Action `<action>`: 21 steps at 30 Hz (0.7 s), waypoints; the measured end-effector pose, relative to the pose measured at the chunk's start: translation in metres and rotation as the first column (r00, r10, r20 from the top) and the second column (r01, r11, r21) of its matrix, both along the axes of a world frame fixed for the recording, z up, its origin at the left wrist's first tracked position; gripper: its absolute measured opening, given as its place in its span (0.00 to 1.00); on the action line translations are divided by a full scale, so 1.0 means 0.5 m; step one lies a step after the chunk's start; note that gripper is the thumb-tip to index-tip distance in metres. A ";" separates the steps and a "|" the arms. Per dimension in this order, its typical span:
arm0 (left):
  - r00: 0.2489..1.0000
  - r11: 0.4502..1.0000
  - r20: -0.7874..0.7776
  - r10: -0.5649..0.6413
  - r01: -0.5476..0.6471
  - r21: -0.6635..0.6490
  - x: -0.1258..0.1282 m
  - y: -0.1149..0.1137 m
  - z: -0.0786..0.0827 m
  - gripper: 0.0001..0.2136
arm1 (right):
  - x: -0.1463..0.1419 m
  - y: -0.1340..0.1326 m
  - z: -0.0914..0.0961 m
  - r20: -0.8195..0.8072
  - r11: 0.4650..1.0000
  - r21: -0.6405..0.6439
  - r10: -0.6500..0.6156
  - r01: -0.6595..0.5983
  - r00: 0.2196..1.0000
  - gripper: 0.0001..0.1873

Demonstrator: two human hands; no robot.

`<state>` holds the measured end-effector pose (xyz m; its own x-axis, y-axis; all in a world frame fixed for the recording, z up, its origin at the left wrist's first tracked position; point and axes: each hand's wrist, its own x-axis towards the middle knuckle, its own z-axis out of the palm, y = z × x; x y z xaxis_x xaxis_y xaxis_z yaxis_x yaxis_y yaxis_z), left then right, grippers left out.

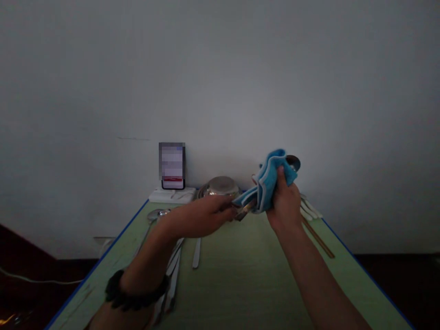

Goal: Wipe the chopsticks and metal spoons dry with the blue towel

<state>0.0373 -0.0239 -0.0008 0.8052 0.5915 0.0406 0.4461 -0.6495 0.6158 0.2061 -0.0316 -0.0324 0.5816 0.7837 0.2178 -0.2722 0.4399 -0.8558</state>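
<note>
My right hand (287, 204) is closed round a bunched blue cloth (270, 181) with pale edging, its thumb pressing on top. Beyond the cloth sticks out the dark round bowl of a spoon (293, 162); the cloth hides its middle. Below the cloth's left end a blurred, shiny handle end shows, and the fingers of my left hand (215, 214) close on it, touching the cloth's edge. A black beaded bracelet (134, 293) circles my left wrist. Both hands are raised above the green table (247, 284).
Several metal utensils (175, 275) lie under my left arm, with a knife-like handle (196, 254) beside them. An upturned metal bowl (223, 185) stands by the wall. A phone (172, 165) leans behind a white holder (172, 195). White-handled utensils (309, 208) and chopsticks (319, 238) lie right.
</note>
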 end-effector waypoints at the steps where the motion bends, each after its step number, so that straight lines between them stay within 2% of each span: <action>1: 1.000 0.999 -0.005 -0.030 0.030 -0.043 0.007 -0.003 -0.003 0.13 | -0.006 0.000 0.001 -0.056 1.000 0.019 0.009 -0.008 0.998 0.22; 4: 0.999 0.993 0.011 -0.034 0.035 -0.114 0.025 -0.001 -0.016 0.13 | -0.014 -0.001 0.004 -0.128 0.999 0.029 0.018 -0.014 0.992 0.22; 8: 1.000 0.993 -0.021 -0.015 0.012 -0.118 0.025 0.009 -0.016 0.15 | 0.005 0.000 0.006 -0.100 0.997 0.002 0.074 -0.074 0.992 0.22; 12: 0.993 0.990 -0.105 -0.046 0.031 -0.138 -0.004 0.005 0.008 0.16 | 0.026 0.000 0.007 0.078 0.981 -0.112 0.167 -0.158 0.983 0.23; 16: 0.984 0.989 -0.167 -0.056 0.031 -0.147 -0.040 0.000 0.027 0.16 | 0.035 -0.006 0.010 0.258 0.971 -0.188 0.192 -0.146 0.947 0.21; 19: 0.981 0.989 -0.189 -0.032 0.004 -0.146 -0.066 -0.001 0.031 0.16 | 0.044 -0.009 0.008 0.335 0.955 -0.232 0.258 -0.186 0.906 0.19; 21: 0.978 0.989 -0.207 -0.030 -0.001 -0.146 -0.078 -0.001 0.033 0.16 | 0.049 -0.010 0.005 0.425 0.956 -0.250 0.249 -0.152 0.870 0.19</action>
